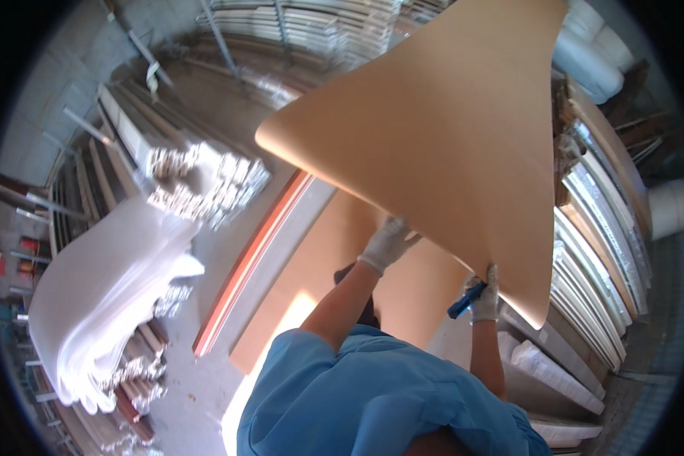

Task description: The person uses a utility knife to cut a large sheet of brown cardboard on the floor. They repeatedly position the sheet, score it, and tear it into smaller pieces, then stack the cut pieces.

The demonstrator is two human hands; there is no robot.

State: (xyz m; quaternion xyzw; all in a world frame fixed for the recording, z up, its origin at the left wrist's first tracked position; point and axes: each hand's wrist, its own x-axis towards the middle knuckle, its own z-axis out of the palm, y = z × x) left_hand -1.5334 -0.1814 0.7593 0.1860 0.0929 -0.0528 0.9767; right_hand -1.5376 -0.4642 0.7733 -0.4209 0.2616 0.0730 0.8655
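Note:
A large brown cardboard sheet (441, 129) rises in front of me, bent, with rounded corners. My left hand (387, 245), in a whitish glove, is closed on its near edge, the fingers partly hidden. Further right along that edge, my right hand (485, 296), also gloved, pinches the sheet near its lower right corner. The same right hand holds a short blue and black box cutter (467, 299) against its palm; no blade can be made out. Below both hands lies another flat brown sheet (304, 281), crossed by a bright patch of sunlight.
Reddish-brown strips (254, 258) lie on the grey floor (182, 380) beside the lower sheet. To the left are racked wrapped profiles (213, 182) and draped white foam sheeting (99, 281). Long panels (585, 281) lean at the right, with white rolls (593, 61) behind.

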